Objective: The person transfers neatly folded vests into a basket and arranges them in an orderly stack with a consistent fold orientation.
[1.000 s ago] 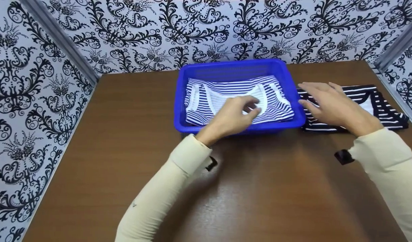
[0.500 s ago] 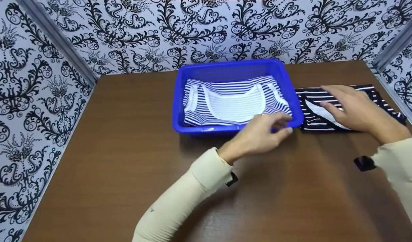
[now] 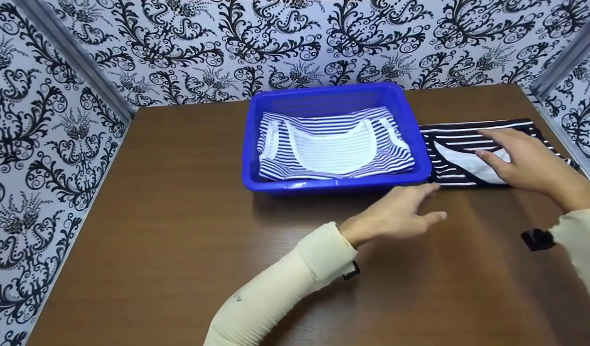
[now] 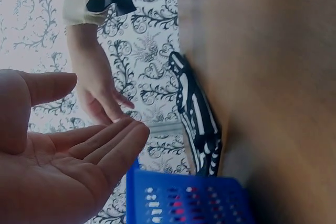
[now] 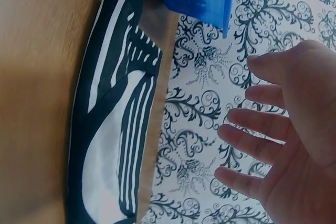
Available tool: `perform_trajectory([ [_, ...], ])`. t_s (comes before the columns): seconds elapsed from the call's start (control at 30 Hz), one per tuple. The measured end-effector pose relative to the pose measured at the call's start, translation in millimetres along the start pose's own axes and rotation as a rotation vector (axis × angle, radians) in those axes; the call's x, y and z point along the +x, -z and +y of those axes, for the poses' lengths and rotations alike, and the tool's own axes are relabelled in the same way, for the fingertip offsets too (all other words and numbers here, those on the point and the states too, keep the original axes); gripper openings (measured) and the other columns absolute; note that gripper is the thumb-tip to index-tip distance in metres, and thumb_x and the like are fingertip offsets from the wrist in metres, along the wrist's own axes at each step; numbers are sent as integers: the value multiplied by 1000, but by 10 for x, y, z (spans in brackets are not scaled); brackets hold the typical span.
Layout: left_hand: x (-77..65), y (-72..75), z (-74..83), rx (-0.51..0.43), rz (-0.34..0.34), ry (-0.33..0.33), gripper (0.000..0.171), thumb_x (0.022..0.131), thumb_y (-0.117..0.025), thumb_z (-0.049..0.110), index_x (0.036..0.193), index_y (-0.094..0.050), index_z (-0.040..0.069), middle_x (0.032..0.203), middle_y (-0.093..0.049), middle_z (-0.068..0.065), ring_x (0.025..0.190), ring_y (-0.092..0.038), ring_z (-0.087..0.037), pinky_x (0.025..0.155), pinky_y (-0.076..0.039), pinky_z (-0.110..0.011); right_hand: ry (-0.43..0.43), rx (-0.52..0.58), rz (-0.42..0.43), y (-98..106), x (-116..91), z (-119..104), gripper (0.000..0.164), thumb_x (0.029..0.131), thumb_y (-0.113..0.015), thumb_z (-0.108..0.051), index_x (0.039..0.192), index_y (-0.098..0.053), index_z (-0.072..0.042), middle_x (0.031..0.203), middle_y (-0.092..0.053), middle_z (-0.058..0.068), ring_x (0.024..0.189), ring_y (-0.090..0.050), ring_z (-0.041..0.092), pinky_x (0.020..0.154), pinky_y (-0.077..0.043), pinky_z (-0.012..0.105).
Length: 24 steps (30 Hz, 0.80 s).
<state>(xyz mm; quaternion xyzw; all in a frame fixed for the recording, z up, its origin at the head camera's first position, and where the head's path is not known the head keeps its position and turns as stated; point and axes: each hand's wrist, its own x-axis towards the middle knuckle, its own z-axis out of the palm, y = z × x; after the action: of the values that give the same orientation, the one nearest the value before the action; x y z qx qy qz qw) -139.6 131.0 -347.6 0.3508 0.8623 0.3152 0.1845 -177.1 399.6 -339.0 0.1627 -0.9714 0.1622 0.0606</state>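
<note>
A black-and-white striped garment, folded with a white inner panel showing, lies on the table right of a blue basket. Above this garment hovers my right hand, fingers extended and nothing held. My left hand hangs in front of the basket's near right corner, its thumb and fingers spread apart and the palm bare in the left wrist view. Inside the basket a folded navy-and-white striped garment lies flat, its white neckline facing up. The right wrist view shows a gap between my right hand and the dark garment.
The brown table extends to the left and in front of the basket. A patterned wall rises directly behind, with side panels at left and right. Metal corner strips join the panels.
My left hand has moved from above the basket to the right and nearer, past its front rim. My right hand has shifted right over the dark striped garment.
</note>
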Motion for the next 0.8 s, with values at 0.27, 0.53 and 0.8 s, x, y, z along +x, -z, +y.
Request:
perform_trajectory([
  [0.27,181,-179,41,28,-86,110,75,91,-51,49,150,-13,19,153,-20,9,139,-16,-1,110,-14,-14,-88,16,-15,-4,-38,176,51,95,-52,-27,131,-44,7,129,-45,33,116,-40,53,93,-30,64],
  [0.53,399,-334,40,-66,-91,232,87,89,-53,50,149,4,22,155,-2,12,139,-3,3,110,-9,-14,-157,48,-26,-12,-90,365,50,95,-51,-27,130,-45,9,127,-48,33,100,-50,47,83,-36,57],
  [0.8,523,-476,-27,-190,-48,326,95,85,-60,50,149,5,24,154,-12,11,139,-12,0,111,-17,-18,-185,80,-29,-81,-168,602,51,95,-51,-29,128,-46,11,125,-47,36,105,-46,50,87,-33,59],
])
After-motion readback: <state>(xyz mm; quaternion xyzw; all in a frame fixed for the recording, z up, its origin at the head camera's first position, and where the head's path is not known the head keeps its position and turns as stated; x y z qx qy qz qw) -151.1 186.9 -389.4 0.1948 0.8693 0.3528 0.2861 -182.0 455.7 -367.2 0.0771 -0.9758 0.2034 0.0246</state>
